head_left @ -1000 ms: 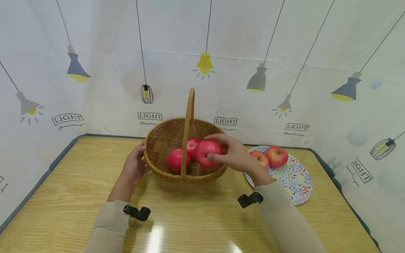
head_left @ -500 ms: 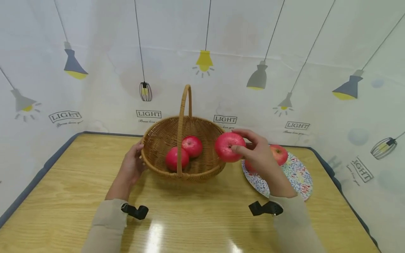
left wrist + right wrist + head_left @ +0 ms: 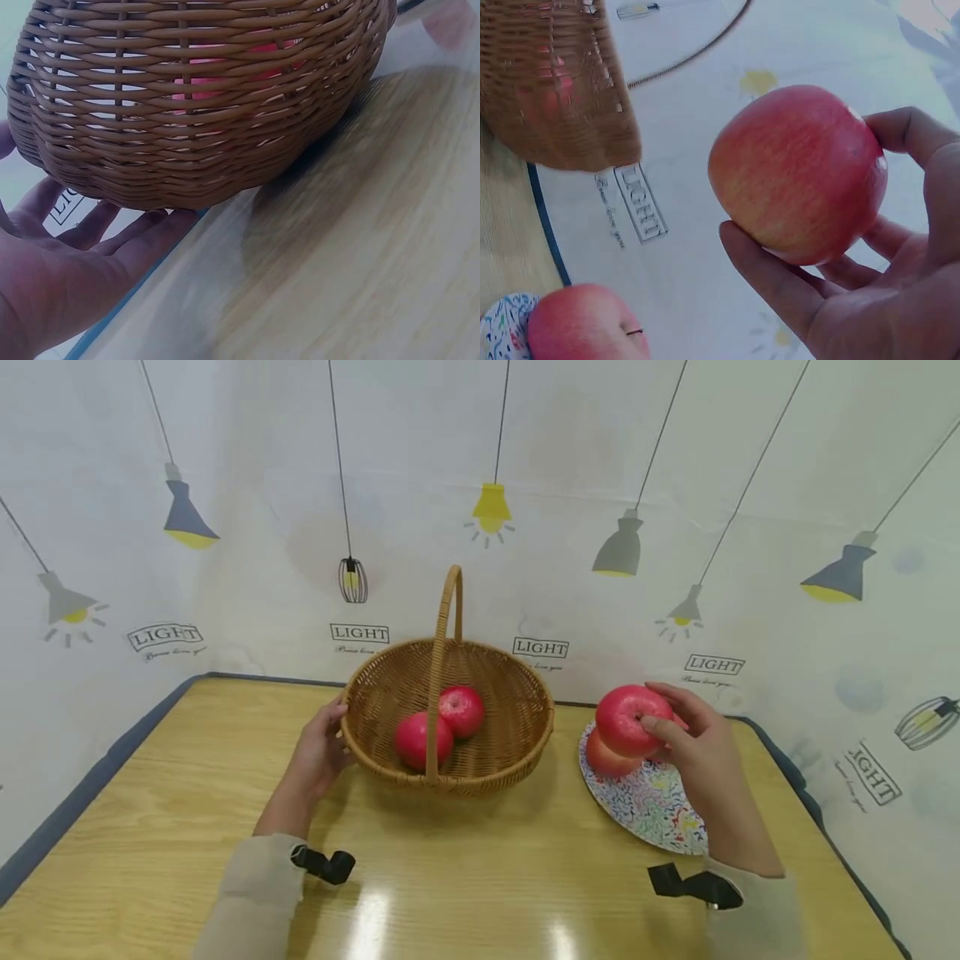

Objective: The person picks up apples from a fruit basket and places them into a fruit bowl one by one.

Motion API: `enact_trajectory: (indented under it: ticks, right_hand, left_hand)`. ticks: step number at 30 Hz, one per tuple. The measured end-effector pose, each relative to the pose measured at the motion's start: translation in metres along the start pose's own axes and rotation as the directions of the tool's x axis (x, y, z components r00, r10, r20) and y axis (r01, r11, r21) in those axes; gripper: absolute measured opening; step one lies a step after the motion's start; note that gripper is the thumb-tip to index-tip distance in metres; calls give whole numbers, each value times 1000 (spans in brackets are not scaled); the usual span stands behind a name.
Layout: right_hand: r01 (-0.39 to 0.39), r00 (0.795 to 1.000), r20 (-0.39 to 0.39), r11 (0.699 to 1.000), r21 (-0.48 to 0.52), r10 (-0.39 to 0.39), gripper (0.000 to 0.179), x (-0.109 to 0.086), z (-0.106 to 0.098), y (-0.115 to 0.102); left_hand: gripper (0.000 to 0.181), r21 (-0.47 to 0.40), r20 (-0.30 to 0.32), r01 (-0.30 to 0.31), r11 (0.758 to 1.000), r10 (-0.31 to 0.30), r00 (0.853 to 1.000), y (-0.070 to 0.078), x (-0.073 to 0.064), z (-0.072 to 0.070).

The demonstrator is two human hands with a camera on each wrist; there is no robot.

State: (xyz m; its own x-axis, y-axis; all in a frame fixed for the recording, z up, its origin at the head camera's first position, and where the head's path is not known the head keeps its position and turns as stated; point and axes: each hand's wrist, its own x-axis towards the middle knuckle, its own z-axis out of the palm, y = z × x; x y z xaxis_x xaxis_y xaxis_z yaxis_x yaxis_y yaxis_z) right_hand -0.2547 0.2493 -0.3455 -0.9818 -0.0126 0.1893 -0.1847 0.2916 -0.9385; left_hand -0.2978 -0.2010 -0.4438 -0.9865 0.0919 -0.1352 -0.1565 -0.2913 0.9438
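Observation:
A brown wicker basket (image 3: 517, 718) with an arched handle has two red apples (image 3: 423, 741) inside, seen through its weave in the left wrist view. My left hand (image 3: 321, 752) holds the basket's left side, thumb by the rim and fingers (image 3: 154, 236) against its lower wall. A third red apple (image 3: 799, 176) is pinched in my right hand (image 3: 697, 735), thumb on one side and fingers around the other. That apple is over a round patterned plate (image 3: 660, 814) and overlaps another apple (image 3: 609, 760) on it. A further apple there is mostly hidden behind my hand.
The wooden table (image 3: 480, 860) has a dark blue border along its edges. A pale wall cloth (image 3: 420, 460) printed with hanging lamps and "LIGHT" labels rises right behind the basket and plate.
My right hand has lifted the apple out of the basket and carried it right, to above the plate. The left hand stays at the basket's side.

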Motion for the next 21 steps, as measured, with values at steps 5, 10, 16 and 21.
enact_trajectory:
  ticks: [5,10,16,21]
  right_hand:
    - [-44,997,-65,996,72,48,49,-5,-12,15]
    - [-56,994,-90,991,125,68,52,-4,-21,20]
    - [-57,987,-135,975,216,87,47,-3,-37,20]
    - [-65,978,-177,963,262,114,50,-1,-49,23]
  left_hand:
    - [62,7,10,12,1000,-12,1000,-3,-3,2]
    - [62,22,-3,-1,1000,1,1000,-2,-4,2]
    - [62,36,-1,-10,999,10,1000,0,-1,2]
    - [62,47,-9,-6,999,7,1000,0,0,1]
